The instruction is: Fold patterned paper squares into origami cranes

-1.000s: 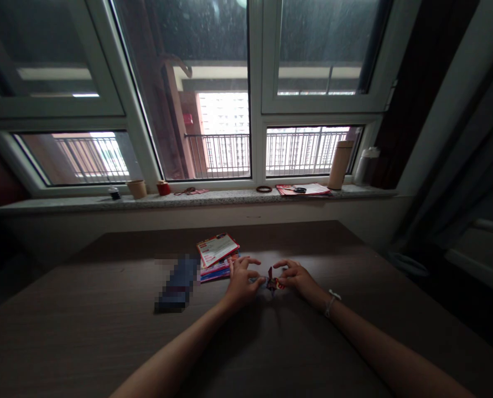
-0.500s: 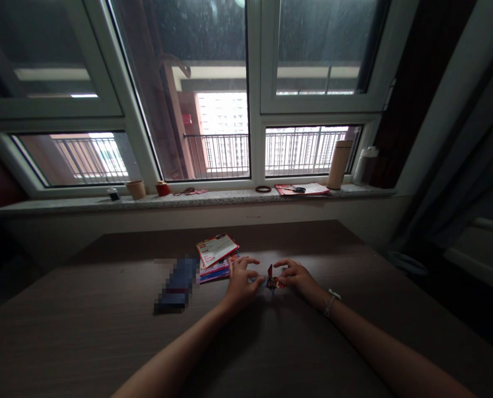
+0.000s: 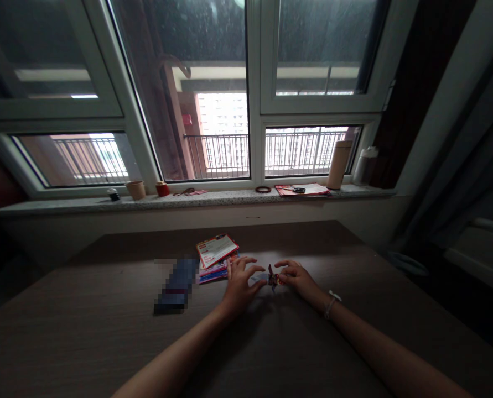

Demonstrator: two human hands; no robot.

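A small folded paper piece [image 3: 273, 279], multicoloured with pointed flaps, is between my two hands just above or on the brown table [image 3: 105, 331]. One dark reddish flap points up and a pale bluish one reaches left. My right hand [image 3: 299, 279], with a light band at its wrist, pinches the paper's right side between thumb and fingers. At its left, my left hand [image 3: 241, 283] has thumb and forefinger spread around the pale flap, apparently without gripping it. Fine folds are too small to make out.
Beyond my left hand lies a stack of printed cards or booklets [image 3: 217, 251]. A blurred dark blue object [image 3: 177, 284] lies left of it. On the windowsill [image 3: 229, 198] stand a paper cup [image 3: 135, 190], a red spool [image 3: 162, 189], scissors on papers [image 3: 299, 190] and a tan flask [image 3: 339, 165].
My left thumb and forefinger have parted and drawn slightly left, exposing more of the pale flap. The folded paper has turned a little in my right fingers.
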